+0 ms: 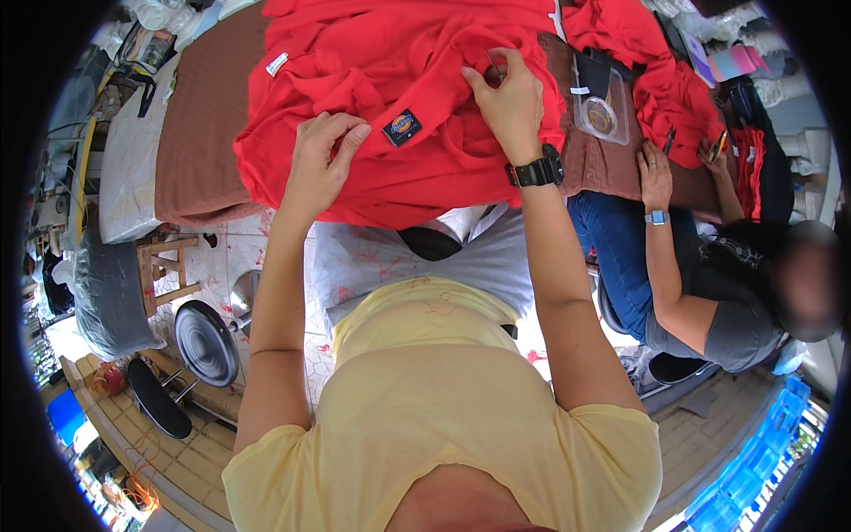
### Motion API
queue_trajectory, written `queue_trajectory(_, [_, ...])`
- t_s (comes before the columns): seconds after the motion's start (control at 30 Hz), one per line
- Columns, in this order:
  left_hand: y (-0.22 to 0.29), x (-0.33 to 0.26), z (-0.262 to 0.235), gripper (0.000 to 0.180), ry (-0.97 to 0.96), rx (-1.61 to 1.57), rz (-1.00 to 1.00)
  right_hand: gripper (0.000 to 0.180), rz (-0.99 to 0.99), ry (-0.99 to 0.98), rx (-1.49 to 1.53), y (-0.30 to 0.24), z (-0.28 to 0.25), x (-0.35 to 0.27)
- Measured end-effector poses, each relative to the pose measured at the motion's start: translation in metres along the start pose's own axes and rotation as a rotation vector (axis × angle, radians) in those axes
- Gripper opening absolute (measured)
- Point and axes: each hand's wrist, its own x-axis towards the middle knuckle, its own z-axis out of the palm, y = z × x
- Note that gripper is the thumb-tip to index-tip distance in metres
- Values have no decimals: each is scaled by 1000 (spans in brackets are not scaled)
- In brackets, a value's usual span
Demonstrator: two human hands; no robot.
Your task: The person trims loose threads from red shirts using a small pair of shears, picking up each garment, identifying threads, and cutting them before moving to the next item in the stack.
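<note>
A red garment [355, 186] lies bunched on the table in front of me, with a dark square label [402, 128] facing up between my hands. My left hand [324, 164] is at the garment's left side, fingers loosely bent and thumb apart, with nothing visible in it. Farther right, my right hand [512, 102] is curled over the red cloth. Its thumb and fingers close around a small, thin dark tool [494, 64], perhaps thread snips; most of it is hidden. A small white tag [277, 64] shows on the cloth at the far left.
A brown cloth [199, 133] covers the table. Right of the garment stands a clear plastic box [612, 120] holding a roll of tape. A co-worker [700, 293] sits at the right, hands by more red cloth [660, 97]. A wooden stool [168, 270] and round weight plate [206, 343] are left.
</note>
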Motion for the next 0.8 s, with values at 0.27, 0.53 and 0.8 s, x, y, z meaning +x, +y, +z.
queue_trajectory(0.27, [4, -11, -17, 16, -36, 110, -83, 18, -131, 110, 534, 0, -41, -33])
queue_trajectory(0.53, [58, 3, 35, 31, -176, -339, -85, 26, 78, -129, 643, -4, -78, -95])
queue_trajectory(0.8, [76, -11, 49, 29, -12, -254, 144, 28, 135, 44, 516, 25, -87, -109])
